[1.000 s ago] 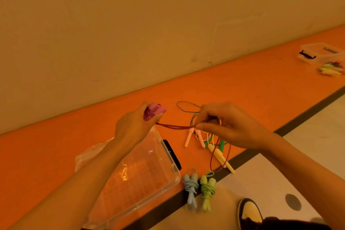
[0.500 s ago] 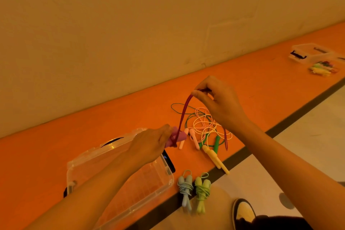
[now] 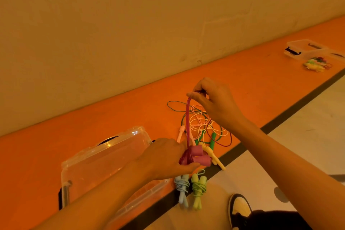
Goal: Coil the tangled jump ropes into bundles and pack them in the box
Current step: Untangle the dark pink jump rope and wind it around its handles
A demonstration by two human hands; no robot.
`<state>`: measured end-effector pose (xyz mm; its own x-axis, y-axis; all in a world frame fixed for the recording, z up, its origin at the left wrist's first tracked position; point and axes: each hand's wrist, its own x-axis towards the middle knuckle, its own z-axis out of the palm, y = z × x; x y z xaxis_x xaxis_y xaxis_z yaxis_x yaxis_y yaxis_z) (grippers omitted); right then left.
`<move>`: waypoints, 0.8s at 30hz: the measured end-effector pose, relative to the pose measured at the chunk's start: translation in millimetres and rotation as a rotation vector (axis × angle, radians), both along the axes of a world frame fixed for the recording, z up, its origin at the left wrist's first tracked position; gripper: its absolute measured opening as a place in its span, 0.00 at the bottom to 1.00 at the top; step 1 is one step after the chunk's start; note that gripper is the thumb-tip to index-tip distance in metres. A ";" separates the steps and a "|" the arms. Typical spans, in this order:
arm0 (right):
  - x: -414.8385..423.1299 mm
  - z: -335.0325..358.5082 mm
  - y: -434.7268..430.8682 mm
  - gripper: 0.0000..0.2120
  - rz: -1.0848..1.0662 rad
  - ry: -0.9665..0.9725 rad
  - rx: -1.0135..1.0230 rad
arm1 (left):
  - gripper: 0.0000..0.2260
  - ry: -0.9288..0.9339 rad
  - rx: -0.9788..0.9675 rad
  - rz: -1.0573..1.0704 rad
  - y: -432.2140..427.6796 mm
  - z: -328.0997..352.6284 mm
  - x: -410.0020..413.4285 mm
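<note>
My left hand (image 3: 164, 158): grips pink rope handles (image 3: 198, 155) by the clear plastic box's (image 3: 104, 155) right edge.
My right hand (image 3: 214, 104): pinches their maroon cord (image 3: 188, 117), farther.

Dim, warm orange cast; soft focus, glare on box lid (image 3: 134, 132), wide-angle bending.

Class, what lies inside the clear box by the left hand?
Through the clear box no rope shows; the left hand and forearm cover its near right side, hiding that part.

The box (image 3: 80, 162) lies left of the tangled ropes (image 3: 200, 124), with two coiled bundles (image 3: 182, 186) in front between them.
</note>
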<state>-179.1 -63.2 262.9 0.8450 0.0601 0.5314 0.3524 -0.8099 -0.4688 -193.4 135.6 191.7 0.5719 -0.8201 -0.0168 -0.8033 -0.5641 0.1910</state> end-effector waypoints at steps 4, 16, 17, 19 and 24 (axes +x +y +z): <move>3.3 -4.8 -16.7 0.15 -0.094 0.111 0.024 | 0.35 0.022 -0.143 0.028 0.3 10.2 -9.0; 1.3 -43.7 -47.7 0.24 -0.050 0.413 0.022 | 0.27 -0.059 -0.193 -0.195 19.6 18.1 -0.1; 1.1 -43.2 -47.2 0.23 -0.018 0.428 0.046 | 0.26 -0.048 -0.191 -0.219 20.5 17.3 0.4; 0.8 -38.0 -52.4 0.17 0.043 0.483 0.119 | 0.25 -0.016 -0.222 -0.194 23.2 16.7 1.8; -5.4 -20.8 -86.3 0.11 0.228 0.651 0.313 | 0.27 0.104 -0.272 -0.041 32.5 15.2 11.6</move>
<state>-184.5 -149.5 242.1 0.9786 0.1994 -0.0501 0.0684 -0.5453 -0.8355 -181.8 168.1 207.0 0.5450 -0.8249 0.1503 -0.7924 -0.4482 0.4138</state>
